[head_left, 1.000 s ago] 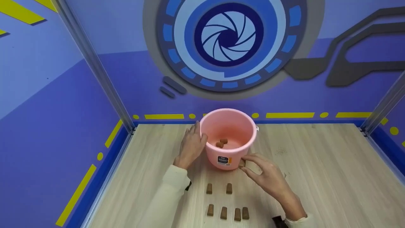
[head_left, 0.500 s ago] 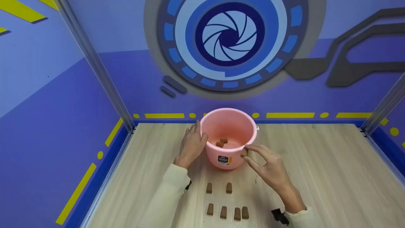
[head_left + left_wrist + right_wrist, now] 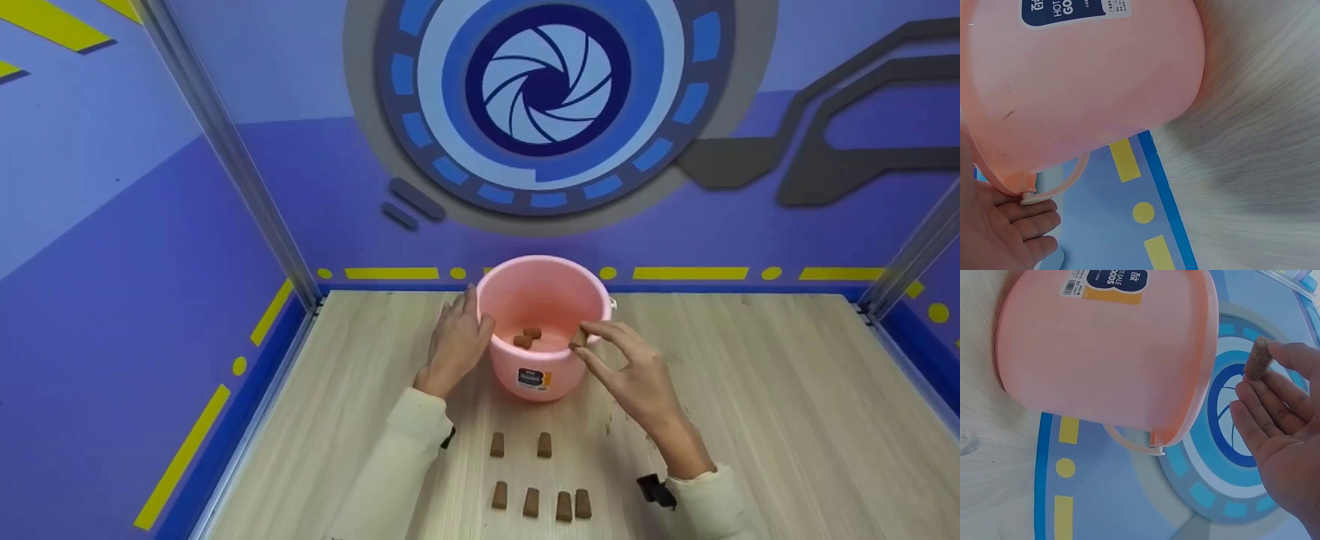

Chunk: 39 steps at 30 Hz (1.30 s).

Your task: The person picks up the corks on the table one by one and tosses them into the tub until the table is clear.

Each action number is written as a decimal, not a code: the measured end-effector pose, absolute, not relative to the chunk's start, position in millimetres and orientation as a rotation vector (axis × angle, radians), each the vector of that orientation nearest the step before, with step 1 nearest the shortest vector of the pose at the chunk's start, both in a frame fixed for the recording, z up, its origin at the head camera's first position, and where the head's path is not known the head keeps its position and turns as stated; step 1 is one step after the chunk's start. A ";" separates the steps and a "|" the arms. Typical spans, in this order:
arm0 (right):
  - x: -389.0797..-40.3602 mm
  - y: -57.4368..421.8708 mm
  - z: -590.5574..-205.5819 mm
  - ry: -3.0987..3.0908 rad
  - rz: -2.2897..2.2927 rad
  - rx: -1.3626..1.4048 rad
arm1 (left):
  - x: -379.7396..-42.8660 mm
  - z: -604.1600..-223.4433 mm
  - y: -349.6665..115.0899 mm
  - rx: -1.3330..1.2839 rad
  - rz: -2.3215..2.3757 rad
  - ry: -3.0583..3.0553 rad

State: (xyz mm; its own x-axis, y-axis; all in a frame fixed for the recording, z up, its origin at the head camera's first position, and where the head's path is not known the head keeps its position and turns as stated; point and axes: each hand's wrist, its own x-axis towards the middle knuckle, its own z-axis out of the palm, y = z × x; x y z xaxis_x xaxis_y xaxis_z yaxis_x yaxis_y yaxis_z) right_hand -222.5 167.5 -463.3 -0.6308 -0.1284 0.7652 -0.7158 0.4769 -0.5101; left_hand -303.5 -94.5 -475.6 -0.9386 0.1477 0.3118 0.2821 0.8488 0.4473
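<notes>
A pink bucket (image 3: 525, 375) with a label on its front stands upright on the table. Over its left rim, my left hand (image 3: 455, 341) holds the bucket, thumb at the inside edge and fingers along the outside; in the left wrist view, those fingers (image 3: 1033, 225) lie by the handle joint. Between thumb and fingertips, my right hand (image 3: 634, 375) pinches a brown tapered cork (image 3: 1258, 359) at the bucket's right front rim. In the right wrist view the cork is held above the rim level. A few brown corks (image 3: 532, 333) lie on the bucket's floor.
Two corks (image 3: 544, 445) stand on the wooden table (image 3: 787, 420) in front of the bucket, with a row of several more (image 3: 531, 502) nearer. Patterned blue panels (image 3: 712, 247) border the table at the back and sides. The bucket's handle (image 3: 1129, 443) hangs behind it.
My right hand has risen with the pinched cork from beside the bucket's lower right front up to its rim. The left hand and bucket have stayed in place.
</notes>
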 end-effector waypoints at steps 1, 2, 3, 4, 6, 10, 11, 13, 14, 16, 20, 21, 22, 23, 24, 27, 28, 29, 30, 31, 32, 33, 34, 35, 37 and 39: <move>-224.2 166.9 -463.4 -2.058 1.142 0.697 | -303.6 -475.4 -94.4 -0.327 -0.725 -2.760; -225.9 166.4 -463.9 -2.061 1.148 0.697 | -303.8 -475.3 -94.4 -0.327 -0.724 -2.760; -227.5 166.1 -464.7 -2.065 1.153 0.695 | -303.8 -475.2 -94.4 -0.326 -0.726 -2.760; -228.9 166.0 -465.6 -2.073 1.153 0.692 | -303.8 -475.2 -94.3 -0.326 -0.727 -2.760; -231.5 165.7 -467.6 -2.089 1.149 0.680 | -303.5 -475.2 -94.3 -0.326 -0.732 -2.759; -236.4 165.0 -472.2 -2.123 1.133 0.650 | -303.3 -475.4 -94.5 -0.335 -0.726 -2.754; -237.6 164.6 -473.3 -2.130 1.129 0.647 | -303.4 -475.6 -94.6 -0.339 -0.718 -2.752; -239.9 163.9 -475.0 -2.142 1.119 0.654 | -303.3 -475.6 -94.9 -0.341 -0.709 -2.749; -240.9 163.5 -475.7 -2.147 1.115 0.659 | -303.1 -475.5 -95.0 -0.341 -0.705 -2.747; -242.7 162.5 -476.8 -2.156 1.117 0.661 | -302.8 -475.3 -95.0 -0.340 -0.707 -2.747; -245.2 160.8 -478.2 -2.163 1.110 0.645 | -301.9 -474.8 -94.6 -0.336 -0.719 -2.759; -245.8 160.3 -478.5 -2.165 1.115 0.637 | -301.8 -474.6 -94.6 -0.337 -0.721 -2.758; -246.3 160.0 -478.7 -2.164 1.113 0.632 | -301.8 -474.4 -94.5 -0.337 -0.719 -2.759; -246.9 159.7 -478.8 -2.164 1.113 0.628 | -301.7 -474.0 -94.6 -0.337 -0.719 -2.759; -247.5 159.4 -478.9 -2.162 1.115 0.624 | -301.8 -473.7 -94.6 -0.335 -0.716 -2.762; -248.7 158.9 -479.0 -2.164 1.125 0.620 | -301.8 -473.2 -94.5 -0.333 -0.721 -2.762; -249.2 158.9 -478.7 -2.165 1.126 0.621 | -302.0 -473.1 -94.5 -0.332 -0.722 -2.764; -249.6 158.8 -478.5 -2.170 1.131 0.620 | -302.4 -473.0 -94.4 -0.331 -0.722 -2.765; -250.0 158.7 -478.2 -2.172 1.132 0.621 | -302.6 -473.0 -94.4 -0.329 -0.722 -2.766; -250.3 158.6 -477.9 -2.177 1.135 0.623 | -302.8 -473.2 -94.4 -0.329 -0.720 -2.766; -250.5 158.5 -477.5 -2.182 1.134 0.625 | -302.9 -473.5 -94.5 -0.332 -0.717 -2.765; -250.6 158.4 -477.2 -2.185 1.134 0.627 | -303.1 -473.7 -94.5 -0.333 -0.710 -2.766; -250.7 158.4 -477.2 -2.190 1.131 0.628 | -303.0 -474.0 -94.6 -0.334 -0.703 -2.767; -250.5 158.5 -477.2 -2.195 1.132 0.630 | -302.9 -474.4 -94.6 -0.336 -0.702 -2.767; -249.7 158.4 -476.8 -2.202 1.132 0.635 | -302.4 -474.9 -94.8 -0.340 -0.704 -2.767; -248.8 158.3 -476.2 -2.215 1.136 0.631 | -302.1 -474.8 -94.8 -0.341 -0.708 -2.765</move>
